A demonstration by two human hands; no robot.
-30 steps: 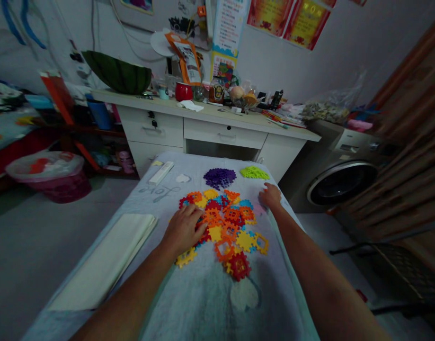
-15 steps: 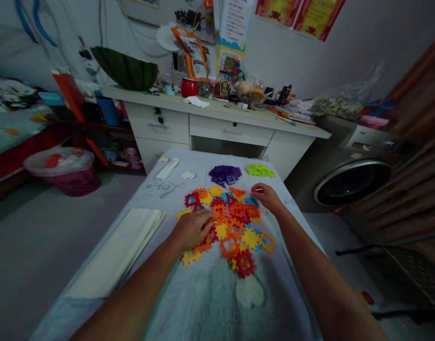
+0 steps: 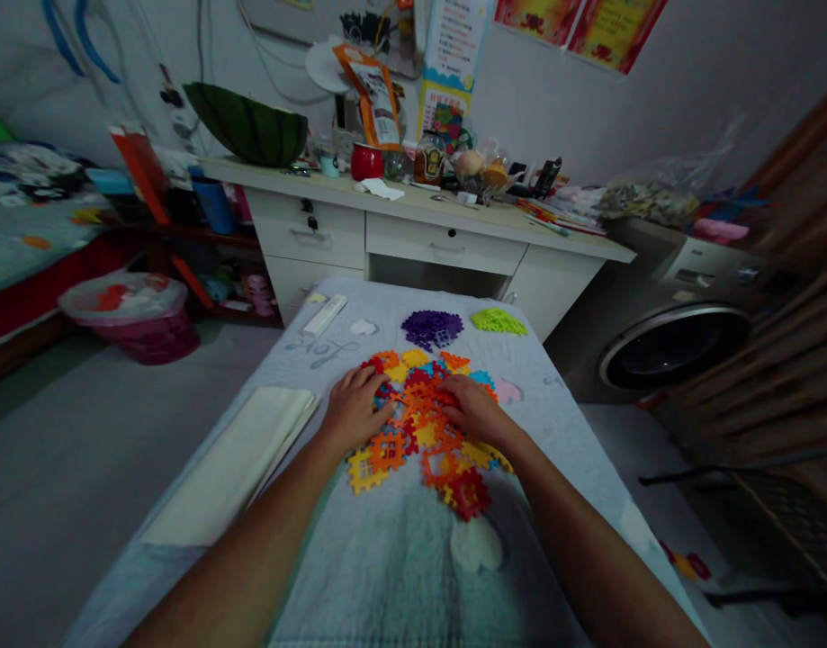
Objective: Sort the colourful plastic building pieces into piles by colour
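Observation:
A spread-out heap of orange, yellow, red and blue plastic interlocking tiles (image 3: pixel 423 430) with toothed edges lies mid-table. My left hand (image 3: pixel 355 409) rests on the heap's left side, fingers stretched and thumb apart. On the opposite side, my right hand (image 3: pixel 479 412) touches tiles with its fingers and thumb spread; I see no tile gripped in it. Behind the heap sits a pile of purple tiles (image 3: pixel 430 326), and to its right a smaller pile of lime-green tiles (image 3: pixel 499 320). A red tile (image 3: pixel 468 495) lies at the heap's near edge.
A pale cloth (image 3: pixel 615 459) covers the table. Folded cream material (image 3: pixel 234 463) lies at left, and a white bar-shaped object (image 3: pixel 325 316) farther back. Beyond stand a white desk (image 3: pixel 446 247), a washing machine (image 3: pixel 669 342) at right and a pink bin (image 3: pixel 147 333) at left.
My right hand has moved left from beside the heap onto its tiles. My left hand has shifted up and slightly left, uncovering orange and yellow tiles near it.

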